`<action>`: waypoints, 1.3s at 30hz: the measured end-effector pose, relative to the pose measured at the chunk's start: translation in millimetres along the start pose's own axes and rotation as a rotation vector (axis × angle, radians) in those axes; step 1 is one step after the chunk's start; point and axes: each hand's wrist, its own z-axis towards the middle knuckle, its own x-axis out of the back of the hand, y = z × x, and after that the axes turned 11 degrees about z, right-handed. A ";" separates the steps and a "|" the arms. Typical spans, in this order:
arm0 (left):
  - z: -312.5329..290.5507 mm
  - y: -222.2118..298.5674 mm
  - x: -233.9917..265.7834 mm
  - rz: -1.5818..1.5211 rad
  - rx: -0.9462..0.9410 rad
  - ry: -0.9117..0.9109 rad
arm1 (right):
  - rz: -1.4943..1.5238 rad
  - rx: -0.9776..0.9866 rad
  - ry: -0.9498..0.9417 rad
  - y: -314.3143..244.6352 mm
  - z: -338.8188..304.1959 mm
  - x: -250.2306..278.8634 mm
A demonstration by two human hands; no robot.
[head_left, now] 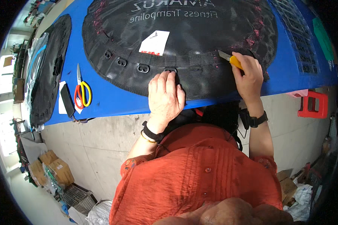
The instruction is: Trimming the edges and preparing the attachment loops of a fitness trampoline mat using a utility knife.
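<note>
— Head view: what is listed?
— One rounded black mat (pixel 191 41), spread at twelve o'clock on the blue table (pixel 101 107); black buckles (pixel 142 68) are ranged along its near band.

— Grip?
— Left hand (pixel 166 95), just above dial centre: laid on the band; whether anything is pinched cannot be told. Right hand (pixel 248 75), two o'clock: yellow knife (pixel 236 62) clasped, blade (pixel 224 55) bare, directed toward ten.

— Advised handling?
— Fabric best held taut; short, shallow strokes judged safest, steered clear of the left fingers.

— Surroundings, obstructions?
— Scissors (pixel 81 92), between nine and ten, set apart. Second black mat (pixel 50 77), ten. Red stool (pixel 313 105), three. White paper (pixel 154 42), on the mat, nine from the blade: possibly obstructive.
</note>
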 end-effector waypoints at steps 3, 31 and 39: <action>-0.4 1.4 0.5 0.000 0.011 0.001 | -0.009 -0.001 -0.007 -1.7 0.4 0.1; -0.9 1.6 -0.4 -0.069 0.037 0.053 | 0.083 0.234 -0.404 -90.5 51.0 -19.0; -1.5 1.2 0.6 -0.065 0.046 0.036 | -0.010 0.300 -0.511 -97.1 61.4 -30.3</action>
